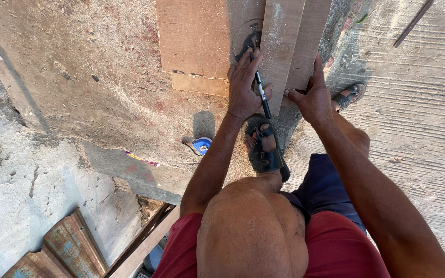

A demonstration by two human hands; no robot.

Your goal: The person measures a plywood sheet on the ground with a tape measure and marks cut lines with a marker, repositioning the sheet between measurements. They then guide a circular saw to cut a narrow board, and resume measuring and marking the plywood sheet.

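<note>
Item: left hand point(244, 90), pressed flat with fingers spread on the near end of a narrow wooden board point(280, 46), a black marker pen point(261, 94) pinched between its fingers, tip toward the wood; the hand was closed on the pen only loosely, its palm apparently steadying the board. Item: right hand point(312, 98), fingers parted and holding nothing, gripping the near end of a second board point(310, 41) lying just beside the first, probably to keep the two ends level. Both boards rested on a wider plywood sheet point(194, 41) laid on the dusty concrete ground point(78, 77). Item: blue tape measure point(200, 145), on the ground near the left forearm. Item: sandalled foot point(265, 146), planted just below the board ends. Far ends of the boards were cut off by the upper frame edge; a dark mark on the plywood beside the left hand could not be made out.
</note>
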